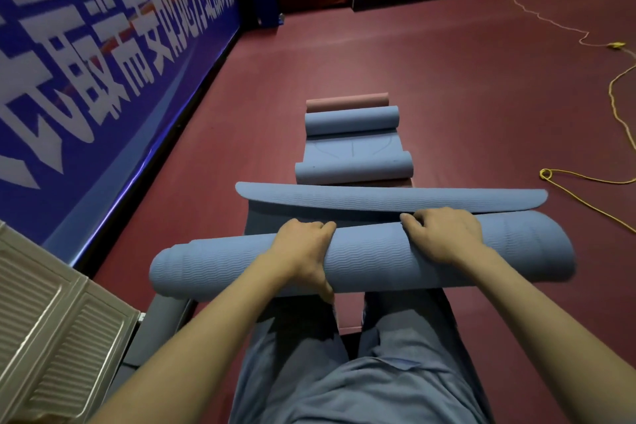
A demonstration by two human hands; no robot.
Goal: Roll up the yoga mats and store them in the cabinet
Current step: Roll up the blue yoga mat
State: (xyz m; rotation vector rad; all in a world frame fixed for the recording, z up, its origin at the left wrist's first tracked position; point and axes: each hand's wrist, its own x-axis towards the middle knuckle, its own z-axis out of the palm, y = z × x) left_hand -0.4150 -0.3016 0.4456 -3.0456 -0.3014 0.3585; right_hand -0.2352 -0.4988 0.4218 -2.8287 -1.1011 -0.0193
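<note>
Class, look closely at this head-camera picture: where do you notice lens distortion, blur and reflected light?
Head view: wide-angle bending bows the blue banner and the roll under the left hand and right hand; banner lettering is smeared; a bright reflected streak runs along the banner's foot; the dim red floor shows soft sheen.

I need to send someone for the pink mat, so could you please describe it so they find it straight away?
Start at the blue banner wall and look right, along the row of mats on the dark red floor. The pink rolled mat is the farthest in that row, just behind a blue roll. It alone is pink.
</note>
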